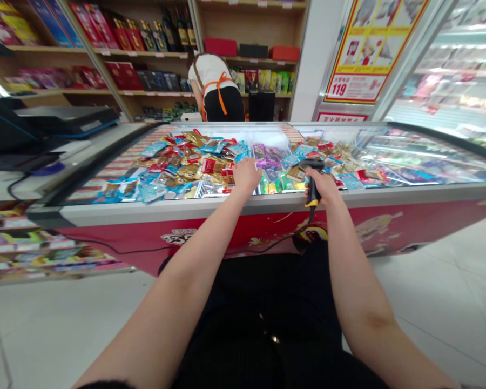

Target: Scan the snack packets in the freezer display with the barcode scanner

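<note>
My right hand (323, 186) is closed around the handle of a black barcode scanner (311, 175) with a yellow band, its head over the chest freezer (210, 208). A black cable runs down from the scanner. My left hand (246, 175) reaches over the freezer's front edge, fingers curled down onto the pile of wrapped ice-cream packets (194, 165); whether it holds a packet is hidden. Purple packets (267, 155) lie just beyond it.
A person in a white top and orange apron straps (216, 86) bends at wooden shelves of boxed goods behind the freezer. A counter with a black machine (65, 119) stands at left. A glass-door cooler (449, 70) is at right. White tiled floor lies below.
</note>
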The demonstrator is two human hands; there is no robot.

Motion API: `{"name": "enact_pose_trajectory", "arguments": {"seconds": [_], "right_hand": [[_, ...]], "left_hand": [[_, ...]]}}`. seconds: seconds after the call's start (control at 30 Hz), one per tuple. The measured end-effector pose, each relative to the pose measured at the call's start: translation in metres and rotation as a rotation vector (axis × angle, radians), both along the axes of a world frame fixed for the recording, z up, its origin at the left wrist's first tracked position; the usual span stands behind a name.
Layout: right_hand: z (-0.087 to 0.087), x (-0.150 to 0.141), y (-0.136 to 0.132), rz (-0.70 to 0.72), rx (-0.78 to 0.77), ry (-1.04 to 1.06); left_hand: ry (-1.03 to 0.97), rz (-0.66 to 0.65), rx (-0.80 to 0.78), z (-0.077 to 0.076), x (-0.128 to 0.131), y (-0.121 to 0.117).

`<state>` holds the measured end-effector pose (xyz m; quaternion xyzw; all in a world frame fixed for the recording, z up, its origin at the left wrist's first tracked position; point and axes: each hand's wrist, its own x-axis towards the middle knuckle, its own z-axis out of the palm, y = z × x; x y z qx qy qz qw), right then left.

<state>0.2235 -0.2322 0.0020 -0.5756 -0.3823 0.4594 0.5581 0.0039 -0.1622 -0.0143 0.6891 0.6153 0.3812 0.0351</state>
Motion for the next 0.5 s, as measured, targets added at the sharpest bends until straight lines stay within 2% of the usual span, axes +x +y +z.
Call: {"name": "enact_pose_trajectory", "arguments": {"seconds": [0.13, 0.27, 0.37, 0.5], "right_hand": [[-0.002, 0.009, -0.004, -0.018, 0.014, -0.02], [-0.003, 0.015, -0.008, -0.021, -0.014, -0.035], [-0.002, 0.02, -0.011, -0.005, -0.032, -0.045], [-0.002, 0.023, -0.011, -0.004, -0.037, -0.043]], "left_hand": [[0.097, -0.114, -0.142, -0.007, 0.053, 0.006], [0.114, -0.142, -0.179, -0.012, 0.092, 0.013], [0.101, -0.099, -0.168, -0.016, 0.11, 0.017], [0.077, -0.047, -0.196, -0.017, 0.121, 0.022]]}}
